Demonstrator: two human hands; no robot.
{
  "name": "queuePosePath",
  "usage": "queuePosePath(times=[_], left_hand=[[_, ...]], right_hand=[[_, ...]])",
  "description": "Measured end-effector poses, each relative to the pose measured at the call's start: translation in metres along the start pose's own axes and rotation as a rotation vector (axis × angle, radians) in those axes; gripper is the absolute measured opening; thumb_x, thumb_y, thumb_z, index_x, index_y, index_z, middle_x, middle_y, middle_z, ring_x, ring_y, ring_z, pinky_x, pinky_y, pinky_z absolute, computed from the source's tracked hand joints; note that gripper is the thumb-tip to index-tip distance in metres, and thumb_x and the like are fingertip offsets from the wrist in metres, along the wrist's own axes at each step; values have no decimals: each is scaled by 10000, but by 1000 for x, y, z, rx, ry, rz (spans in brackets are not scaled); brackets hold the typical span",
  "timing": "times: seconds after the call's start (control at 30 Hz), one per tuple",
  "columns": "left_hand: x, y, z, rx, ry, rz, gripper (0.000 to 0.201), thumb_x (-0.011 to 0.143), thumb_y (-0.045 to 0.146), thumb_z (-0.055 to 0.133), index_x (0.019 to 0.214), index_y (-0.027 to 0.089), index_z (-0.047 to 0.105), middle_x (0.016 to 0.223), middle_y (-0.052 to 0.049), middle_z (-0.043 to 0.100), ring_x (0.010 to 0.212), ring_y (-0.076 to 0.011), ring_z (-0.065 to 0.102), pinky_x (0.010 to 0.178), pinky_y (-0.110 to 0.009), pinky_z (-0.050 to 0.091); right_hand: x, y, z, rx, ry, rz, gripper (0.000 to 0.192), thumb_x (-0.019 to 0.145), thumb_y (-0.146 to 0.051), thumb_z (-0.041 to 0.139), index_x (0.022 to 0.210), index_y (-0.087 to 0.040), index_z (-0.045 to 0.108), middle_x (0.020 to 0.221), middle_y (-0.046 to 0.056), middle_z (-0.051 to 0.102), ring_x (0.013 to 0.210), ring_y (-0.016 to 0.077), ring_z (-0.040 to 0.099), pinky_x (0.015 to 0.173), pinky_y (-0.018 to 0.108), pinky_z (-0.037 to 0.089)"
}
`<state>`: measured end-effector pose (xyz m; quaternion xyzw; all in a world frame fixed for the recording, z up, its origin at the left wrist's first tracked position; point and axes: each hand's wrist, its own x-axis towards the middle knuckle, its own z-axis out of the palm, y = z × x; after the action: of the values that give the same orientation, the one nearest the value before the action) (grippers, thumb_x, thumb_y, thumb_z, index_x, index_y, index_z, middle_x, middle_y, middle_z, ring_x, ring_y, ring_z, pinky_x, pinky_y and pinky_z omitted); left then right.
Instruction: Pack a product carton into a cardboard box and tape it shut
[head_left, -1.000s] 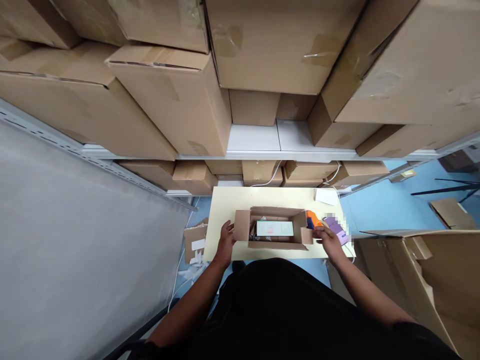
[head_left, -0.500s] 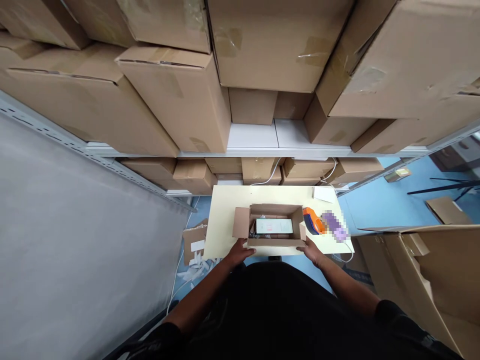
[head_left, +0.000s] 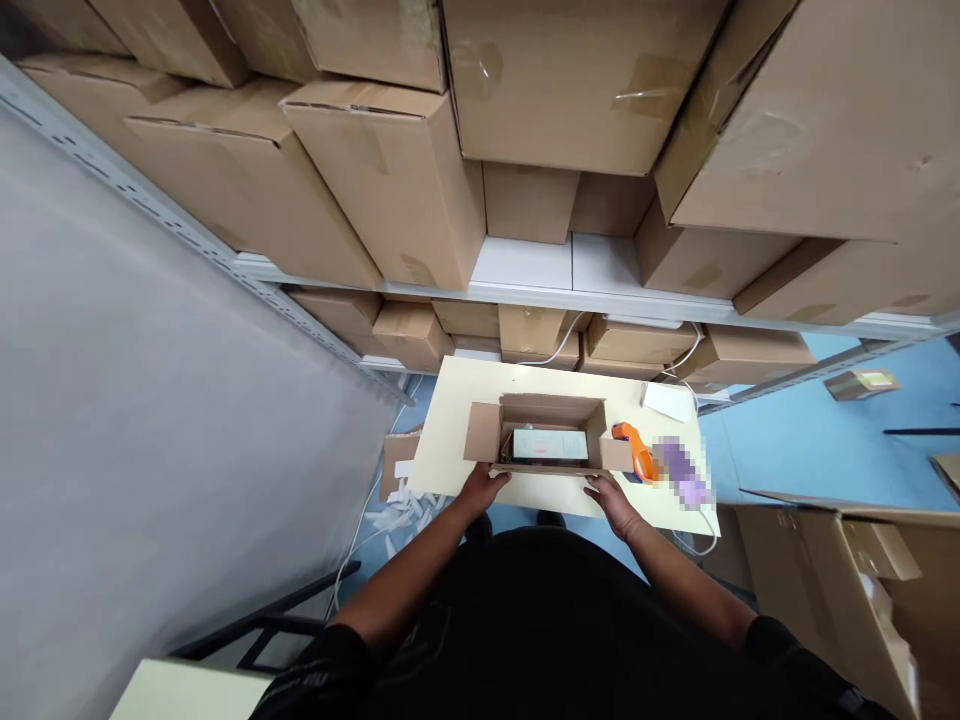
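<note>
Carton [head_left: 546,445]: small brown corrugated cardboard box, oblong, standing upright on the pale yellow tabletop [head_left: 457,400] with its top open. Left end flap [head_left: 482,432] and right end flap [head_left: 616,455] folded outward and lying flat; near long flap [head_left: 547,469] raised along the front edge; far flap upright against the back wall. Set near the tabletop's front edge, roughly central.

Contents: one flat white rectangular pack [head_left: 550,444], lying level lengthwise inside, faint print on its face, wording too small to read.
</note>
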<state>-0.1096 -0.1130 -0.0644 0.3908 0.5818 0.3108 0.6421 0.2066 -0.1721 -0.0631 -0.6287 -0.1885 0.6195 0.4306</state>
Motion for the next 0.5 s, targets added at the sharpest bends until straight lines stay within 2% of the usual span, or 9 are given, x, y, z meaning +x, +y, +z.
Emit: queuePosePath(times=[0.17,0.3,0.4,0.5], left_hand=[[-32,-15,40,-290,99,-37,512,776,523,729,1187,220,687,1389,-125,661,1407,-355,514,1135,-546,465],[-54,-14,73,-609,255,-23,529,854,612,647,1255,267,652,1527,-98,560,1543,-322,351,1171,-563,437],[-59,-4,88,-659,355,-83,532,867,651,637,1257,290,656,1554,-91,538,1547,-317,348,1158,-538,454],[-58,5,96,-615,412,-185,478,820,581,721,1177,265,686,1477,-102,596,1455,-313,459,1103,-483,495]], right_hand=[[12,-21,-29,25,-97,-46,323,699,-449,716,982,-295,731,1137,26,751,1311,311,556,1155,495,417],[16,-40,-38,135,-154,-4,372,744,-512,699,1059,-315,708,1198,23,739,1304,298,579,1079,491,494],[17,-53,-36,186,-122,64,436,794,-623,667,1130,-345,687,1238,15,725,1290,286,596,991,476,557],[22,-63,-33,96,-97,114,476,737,-576,785,1144,-349,684,1274,3,705,1271,278,595,924,427,585]])
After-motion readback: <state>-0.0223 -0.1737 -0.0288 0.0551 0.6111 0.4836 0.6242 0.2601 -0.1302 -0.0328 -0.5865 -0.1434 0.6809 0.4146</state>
